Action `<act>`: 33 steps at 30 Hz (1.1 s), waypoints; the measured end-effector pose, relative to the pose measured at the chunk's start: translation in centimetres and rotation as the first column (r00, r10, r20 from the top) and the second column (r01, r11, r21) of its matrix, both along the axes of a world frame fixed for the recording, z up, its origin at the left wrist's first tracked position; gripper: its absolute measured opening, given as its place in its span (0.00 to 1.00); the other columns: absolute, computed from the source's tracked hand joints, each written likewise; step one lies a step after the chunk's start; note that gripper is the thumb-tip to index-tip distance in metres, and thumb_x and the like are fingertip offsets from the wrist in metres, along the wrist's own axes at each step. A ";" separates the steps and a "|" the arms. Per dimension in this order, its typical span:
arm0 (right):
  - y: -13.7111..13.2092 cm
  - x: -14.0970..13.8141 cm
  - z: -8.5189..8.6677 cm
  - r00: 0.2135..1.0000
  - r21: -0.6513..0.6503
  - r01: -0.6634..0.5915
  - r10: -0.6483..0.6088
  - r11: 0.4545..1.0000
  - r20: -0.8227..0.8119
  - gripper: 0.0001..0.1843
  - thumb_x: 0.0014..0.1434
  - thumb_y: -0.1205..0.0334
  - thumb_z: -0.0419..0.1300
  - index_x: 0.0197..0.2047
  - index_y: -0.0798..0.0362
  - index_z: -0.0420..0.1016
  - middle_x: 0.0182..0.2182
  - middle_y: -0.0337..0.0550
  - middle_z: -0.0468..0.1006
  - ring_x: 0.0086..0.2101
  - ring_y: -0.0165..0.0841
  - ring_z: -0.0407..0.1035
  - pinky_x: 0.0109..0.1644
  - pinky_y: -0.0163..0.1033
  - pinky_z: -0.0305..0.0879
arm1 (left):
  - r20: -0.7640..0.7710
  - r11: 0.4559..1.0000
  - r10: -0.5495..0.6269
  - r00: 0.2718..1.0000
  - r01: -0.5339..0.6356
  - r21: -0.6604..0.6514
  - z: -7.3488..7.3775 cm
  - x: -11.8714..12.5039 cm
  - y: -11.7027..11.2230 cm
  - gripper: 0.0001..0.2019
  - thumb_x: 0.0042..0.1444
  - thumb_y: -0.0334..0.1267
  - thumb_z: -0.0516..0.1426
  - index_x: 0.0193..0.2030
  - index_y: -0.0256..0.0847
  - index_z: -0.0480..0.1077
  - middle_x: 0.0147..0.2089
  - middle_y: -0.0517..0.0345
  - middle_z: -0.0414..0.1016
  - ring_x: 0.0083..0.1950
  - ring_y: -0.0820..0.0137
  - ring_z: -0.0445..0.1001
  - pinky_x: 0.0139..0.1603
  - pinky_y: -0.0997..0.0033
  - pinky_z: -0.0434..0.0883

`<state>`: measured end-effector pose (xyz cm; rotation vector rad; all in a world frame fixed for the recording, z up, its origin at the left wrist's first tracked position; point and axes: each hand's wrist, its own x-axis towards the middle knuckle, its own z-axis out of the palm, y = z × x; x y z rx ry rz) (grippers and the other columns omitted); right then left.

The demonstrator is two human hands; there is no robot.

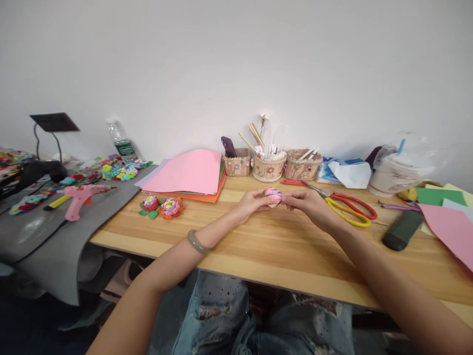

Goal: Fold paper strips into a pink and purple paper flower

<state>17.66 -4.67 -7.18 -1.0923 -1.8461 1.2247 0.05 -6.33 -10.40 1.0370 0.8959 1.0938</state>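
Above the wooden table, a small pink and purple paper flower point(273, 195) is held between both hands. My left hand point(250, 206) has its fingers closed around the flower's left side. From the right, my right hand point(307, 203) pinches the flower's edge with thumb and fingertips. Part of the flower is hidden behind the fingers. Two folded paper flowers rest to the left on the table: one red and yellow with green leaves point(150, 204), the other pink and yellow with orange leaves point(171, 207).
Scissors point(347, 204) with red and yellow handles lie right of my hands. Coloured paper point(188, 172) is stacked behind the flowers. Decorated baskets point(268, 167) line the wall. A pink glue gun point(79, 199) lies on a grey mat at left. A lidded cup point(399, 172) stands at right.
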 end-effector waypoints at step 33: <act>-1.7 -2.0 -1.2 0.881 0.598 0.106 -0.354 0.794 0.315 0.12 0.51 0.61 0.52 0.28 0.56 0.76 0.29 0.51 0.76 0.28 0.37 0.66 0.30 0.39 0.55 | -0.174 0.969 0.148 0.974 -0.108 0.221 -0.5 0.1 -0.2 0.23 0.40 0.45 0.63 0.44 0.37 0.71 0.36 0.55 0.75 0.35 0.72 0.70 0.40 0.72 0.65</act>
